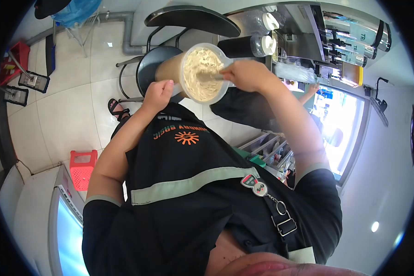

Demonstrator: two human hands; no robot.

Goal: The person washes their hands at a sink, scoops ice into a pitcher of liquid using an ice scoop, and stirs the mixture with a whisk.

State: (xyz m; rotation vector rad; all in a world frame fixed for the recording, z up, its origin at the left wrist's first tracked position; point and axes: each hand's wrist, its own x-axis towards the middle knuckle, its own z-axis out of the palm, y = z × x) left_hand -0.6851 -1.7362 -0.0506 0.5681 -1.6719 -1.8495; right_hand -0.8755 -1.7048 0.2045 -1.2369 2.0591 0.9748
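Observation:
A tall translucent plastic jug (170, 69) is tilted toward me, full of a pale cream-coloured, thick, ruffled mixture (201, 57). My left hand (158, 95) is closed on the jug's handle at the near left side. On the right, my right hand (247, 76) is wrapped around the handle of a stirring tool (211, 77), whose end sits in the mixture. That end is blurred and partly sunk, so its exact kind is unclear. Behind the jug is a round black stool seat (147, 69).
A black chair back (193, 19) stands beyond the jug. Along the counter are a dark container with a white lid (267, 45) and several cup dispensers (354, 34). Another person's arm (310, 93) reaches in at right. A pink-red plastic stool (83, 170) stands on the tiled floor.

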